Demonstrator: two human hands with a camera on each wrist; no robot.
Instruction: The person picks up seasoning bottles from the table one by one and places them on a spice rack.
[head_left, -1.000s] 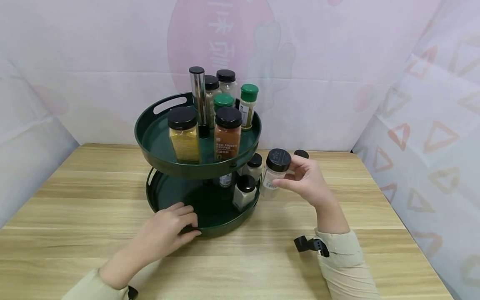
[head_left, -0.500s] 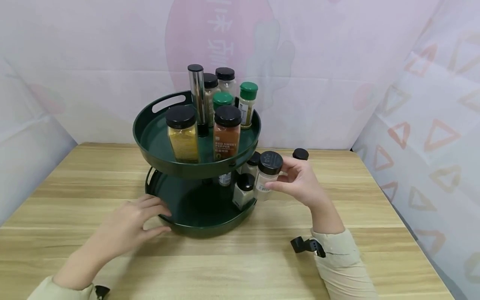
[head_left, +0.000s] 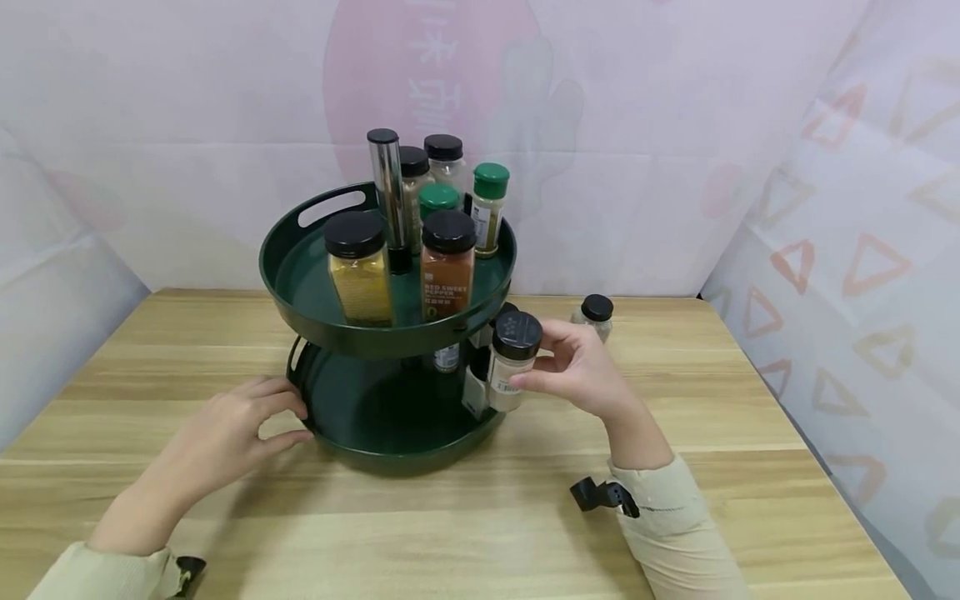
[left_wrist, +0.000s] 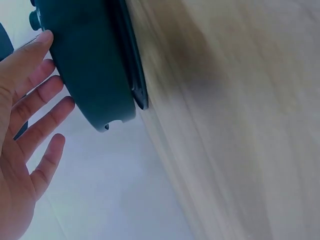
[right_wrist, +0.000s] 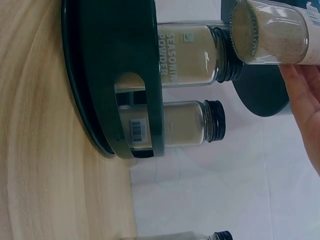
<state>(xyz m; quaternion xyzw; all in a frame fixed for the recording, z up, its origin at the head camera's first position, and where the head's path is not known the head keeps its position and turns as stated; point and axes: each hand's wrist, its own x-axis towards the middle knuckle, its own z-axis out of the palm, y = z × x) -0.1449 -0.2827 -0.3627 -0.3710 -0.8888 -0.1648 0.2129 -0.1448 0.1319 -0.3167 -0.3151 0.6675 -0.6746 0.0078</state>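
Observation:
My right hand (head_left: 581, 367) pinches a clear spice jar (head_left: 507, 385) with a black shaker lid between thumb and fingers. It is held at the right rim of a dark green two-tier turntable's lower tray (head_left: 405, 460), overlapping a jar standing there. From below, the right wrist view shows pale powder in the held jar (right_wrist: 280, 32), above a jar lettered "seasoning powder" (right_wrist: 192, 55) and another jar (right_wrist: 182, 122) in that tray. My left hand (head_left: 232, 429) is at the lower tray's left rim; its relaxed, spread fingers (left_wrist: 45, 92) reach the tray's outer wall.
The upper tray (head_left: 390, 340) carries a yellow spice jar (head_left: 363, 287), a red sweet pepper jar (head_left: 447, 279), a green-capped jar (head_left: 487, 221) and several others around a metal post (head_left: 387, 187). A black-lidded jar (head_left: 596, 312) stands on the table at the back right.
My right hand has carried the jar left, from beside the turntable to over the lower tray's right rim. My left hand has slid left along the front rim to the tray's left side.

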